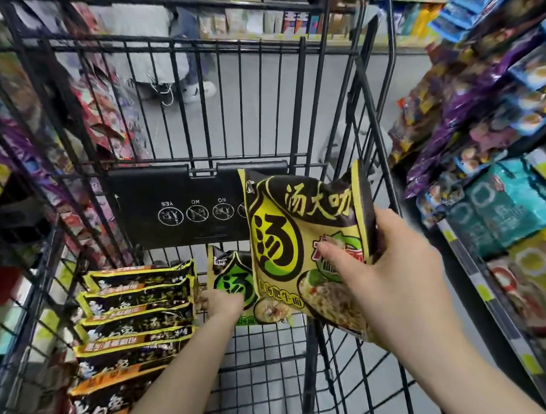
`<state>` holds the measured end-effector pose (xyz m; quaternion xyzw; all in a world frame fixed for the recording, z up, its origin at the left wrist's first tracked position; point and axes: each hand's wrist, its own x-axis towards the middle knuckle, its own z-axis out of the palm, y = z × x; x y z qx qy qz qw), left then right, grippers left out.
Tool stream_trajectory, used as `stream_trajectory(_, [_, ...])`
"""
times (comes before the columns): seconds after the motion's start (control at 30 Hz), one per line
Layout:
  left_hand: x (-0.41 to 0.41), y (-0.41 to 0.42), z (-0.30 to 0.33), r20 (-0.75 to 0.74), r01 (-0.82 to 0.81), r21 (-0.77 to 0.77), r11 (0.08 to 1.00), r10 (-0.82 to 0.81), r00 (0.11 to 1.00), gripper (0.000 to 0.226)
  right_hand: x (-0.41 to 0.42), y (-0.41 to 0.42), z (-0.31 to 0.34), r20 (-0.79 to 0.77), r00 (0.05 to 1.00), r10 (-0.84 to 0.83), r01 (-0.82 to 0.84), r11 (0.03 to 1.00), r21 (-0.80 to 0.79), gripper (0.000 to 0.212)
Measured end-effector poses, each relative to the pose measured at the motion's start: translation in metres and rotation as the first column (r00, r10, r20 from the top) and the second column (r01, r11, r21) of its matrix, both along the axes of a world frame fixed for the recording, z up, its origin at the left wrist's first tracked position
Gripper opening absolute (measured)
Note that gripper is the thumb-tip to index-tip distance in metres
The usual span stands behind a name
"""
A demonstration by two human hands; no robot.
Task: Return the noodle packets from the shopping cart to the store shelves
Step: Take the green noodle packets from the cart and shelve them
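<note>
My right hand point(387, 278) grips a yellow-and-black noodle packet point(298, 241) by its right edge, held above the right side of the black wire shopping cart point(181, 108). Lower down, my left hand point(221, 302) is closed on a second, green-marked noodle packet point(231, 280) that stands inside the cart near its far end. A row of several black-and-orange noodle packets point(139, 314) stands on edge along the cart's left side.
Store shelves point(510, 209) packed with noodle packets run along the right, close to the cart. More stocked shelves point(14, 154) line the left. The cart's black child-seat flap point(180, 206) is behind the packets. A person's legs and shoes point(183, 79) stand beyond the cart.
</note>
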<state>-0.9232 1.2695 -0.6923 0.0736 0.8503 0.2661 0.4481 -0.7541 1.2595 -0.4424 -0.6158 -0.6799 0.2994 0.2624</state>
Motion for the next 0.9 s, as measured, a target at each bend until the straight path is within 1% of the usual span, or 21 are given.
stream_trajectory(0.13, [-0.008,-0.005,-0.014,-0.004,-0.004,0.033,0.999,0.004,1.0,0.072,0.001,0.0,0.0,-0.005,1.0,-0.01,0.01,1.0,0.0,0.026])
stream_trajectory(0.2, [-0.016,-0.007,-0.04,0.03,-0.005,0.054,0.999,0.004,1.0,0.077,0.0,0.001,0.0,0.0,1.0,-0.008,0.008,1.0,-0.001,0.026])
stream_trajectory(0.27, [-0.027,-0.007,-0.088,0.05,-0.022,0.071,0.997,0.018,0.999,0.083,0.0,0.0,0.0,0.003,1.0,-0.011,0.011,1.0,0.005,0.025])
stream_trajectory(0.3, [-0.03,-0.007,-0.104,0.049,-0.03,0.085,0.996,0.026,0.998,0.083,0.0,0.001,0.0,0.002,1.0,-0.012,0.012,1.0,0.008,0.025])
stream_trajectory(0.33, [-0.03,-0.008,-0.102,0.047,-0.035,0.097,0.995,0.03,0.998,0.078,0.0,0.0,0.0,-0.002,1.0,-0.014,0.014,1.0,0.012,0.025])
stream_trajectory(0.4, [-0.024,-0.014,-0.074,0.047,-0.005,0.122,0.993,-0.001,0.999,0.053,0.001,0.001,0.0,-0.013,1.0,-0.018,0.018,1.0,0.017,0.025])
stream_trajectory(0.43, [-0.019,-0.019,-0.047,0.04,0.018,0.15,0.988,-0.024,0.999,0.039,0.001,0.0,0.001,-0.019,1.0,-0.02,0.021,1.0,0.022,0.024])
stream_trajectory(0.47, [-0.014,-0.022,-0.026,0.038,0.04,0.178,0.983,-0.048,0.998,0.031,0.001,0.0,0.002,-0.022,1.0,-0.02,0.021,0.999,0.025,0.023])
stream_trajectory(0.57, [-0.006,-0.028,0.003,-0.007,0.139,0.251,0.958,-0.142,0.99,0.029,0.003,0.0,0.007,-0.022,1.0,-0.013,0.013,0.999,0.039,0.022])
stream_trajectory(0.73, [-0.005,-0.035,0.035,-0.115,0.27,0.294,0.917,-0.246,0.962,0.029,0.007,-0.002,0.018,-0.026,0.999,-0.018,0.02,0.998,0.056,0.021])
stream_trajectory(0.83, [-0.011,-0.04,0.064,-0.079,0.303,0.308,0.902,-0.293,0.953,0.025,0.009,-0.006,0.028,-0.023,1.0,-0.018,0.019,0.997,0.07,0.02])
stream_trajectory(0.9, [-0.018,-0.042,0.078,-0.058,0.308,0.328,0.893,-0.306,0.95,0.027,0.01,-0.007,0.034,-0.025,0.999,-0.021,0.023,0.997,0.074,0.022])
